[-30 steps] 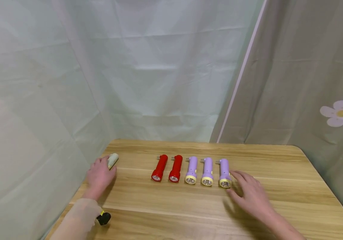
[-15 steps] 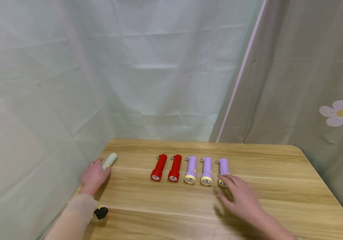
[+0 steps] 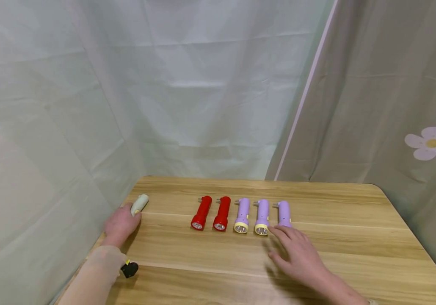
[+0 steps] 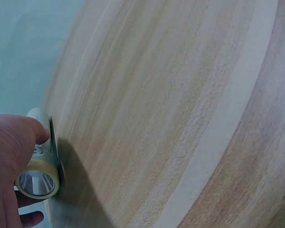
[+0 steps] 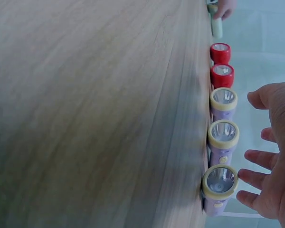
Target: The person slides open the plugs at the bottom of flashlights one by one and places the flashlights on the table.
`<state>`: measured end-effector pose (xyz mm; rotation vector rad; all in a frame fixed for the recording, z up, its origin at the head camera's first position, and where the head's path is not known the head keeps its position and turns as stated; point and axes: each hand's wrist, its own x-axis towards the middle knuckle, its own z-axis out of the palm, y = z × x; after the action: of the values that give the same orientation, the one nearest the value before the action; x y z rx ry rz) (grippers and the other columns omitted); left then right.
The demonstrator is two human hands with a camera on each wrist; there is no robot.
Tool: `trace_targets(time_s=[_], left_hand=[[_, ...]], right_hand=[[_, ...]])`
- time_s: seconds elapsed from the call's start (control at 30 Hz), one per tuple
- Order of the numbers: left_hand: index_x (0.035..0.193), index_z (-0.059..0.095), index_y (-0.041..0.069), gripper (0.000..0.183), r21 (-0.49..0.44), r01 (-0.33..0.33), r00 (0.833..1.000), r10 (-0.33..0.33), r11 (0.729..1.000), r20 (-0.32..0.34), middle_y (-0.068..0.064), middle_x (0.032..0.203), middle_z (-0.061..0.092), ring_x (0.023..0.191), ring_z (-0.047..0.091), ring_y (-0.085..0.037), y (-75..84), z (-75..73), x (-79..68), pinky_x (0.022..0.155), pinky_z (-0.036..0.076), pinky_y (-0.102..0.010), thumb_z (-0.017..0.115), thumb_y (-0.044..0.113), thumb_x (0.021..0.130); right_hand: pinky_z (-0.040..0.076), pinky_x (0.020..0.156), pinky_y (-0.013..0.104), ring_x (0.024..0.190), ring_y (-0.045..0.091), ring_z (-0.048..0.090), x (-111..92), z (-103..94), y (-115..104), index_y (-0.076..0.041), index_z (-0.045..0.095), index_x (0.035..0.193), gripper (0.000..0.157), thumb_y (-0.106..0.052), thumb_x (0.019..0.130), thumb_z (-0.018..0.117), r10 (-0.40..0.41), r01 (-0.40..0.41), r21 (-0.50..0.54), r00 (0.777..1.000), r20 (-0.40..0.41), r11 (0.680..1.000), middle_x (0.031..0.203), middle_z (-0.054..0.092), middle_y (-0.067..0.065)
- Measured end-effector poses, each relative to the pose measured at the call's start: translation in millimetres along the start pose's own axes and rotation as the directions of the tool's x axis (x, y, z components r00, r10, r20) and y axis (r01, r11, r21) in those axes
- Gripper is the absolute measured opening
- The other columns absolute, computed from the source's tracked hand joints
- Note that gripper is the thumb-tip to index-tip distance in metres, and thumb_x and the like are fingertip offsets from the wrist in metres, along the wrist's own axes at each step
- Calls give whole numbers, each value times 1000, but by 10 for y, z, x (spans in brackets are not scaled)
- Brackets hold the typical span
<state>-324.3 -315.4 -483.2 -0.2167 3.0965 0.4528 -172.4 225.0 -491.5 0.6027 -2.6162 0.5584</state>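
At the table's left edge my left hand point(image 3: 122, 224) grips a pale green flashlight point(image 3: 140, 204). In the left wrist view the thumb lies over the flashlight's body, and its cream-rimmed lens point(image 4: 37, 184) faces the camera. My right hand point(image 3: 298, 256) is held over the front of the rightmost purple flashlight point(image 3: 284, 213), hiding its lens end in the head view. Its fingers are spread and hold nothing. Left of it lie two more purple flashlights, a middle one point(image 3: 262, 214) and another point(image 3: 243, 212), then two red flashlights, one point(image 3: 223, 212) beside the other point(image 3: 202, 212).
The flashlights lie in a row on the wooden table point(image 3: 187, 258), lens ends toward me, plug prongs at their far ends pointing left. A pale curtain point(image 3: 202, 106) hangs behind and to the left. A grey-brown flowered curtain point(image 3: 355, 110) hangs at the right.
My left hand has drawn the pale green flashlight slightly left and now shows more of it. My right hand has moved left, from beside the rightmost purple flashlight to over its front end.
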Motion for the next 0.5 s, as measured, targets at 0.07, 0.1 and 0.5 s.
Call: trace_targets(time_s=[0.07,0.1,0.5], left_hand=[[146,41,-4,61,-2,2,1000,-2,1000,7,-35,125,56,106,58,-52,12,-3,-3,75,47,-64,54,33,98],[146,41,-4,61,-4,3,1000,-3,1000,10,-35,127,56,106,58,-53,14,-4,-1,76,47,-65,54,33,99],[146,40,-7,61,7,13,1000,-13,1000,27,-35,134,53,109,58,-52,41,2,0,79,47,-66,50,31,101]], right_hand=[[42,102,61,127,33,55,-2,-3,-2,-14,56,146,69,-33,84,82,1,-1,1,1000,2,1000,138,60,9],[42,103,61,127,33,55,-3,-4,-2,-14,56,146,69,-33,85,82,2,-2,0,1000,3,1000,138,60,9],[42,102,61,128,34,54,8,-28,3,-13,56,145,70,-34,84,81,4,-4,-6,1000,-1,1000,138,60,9]])
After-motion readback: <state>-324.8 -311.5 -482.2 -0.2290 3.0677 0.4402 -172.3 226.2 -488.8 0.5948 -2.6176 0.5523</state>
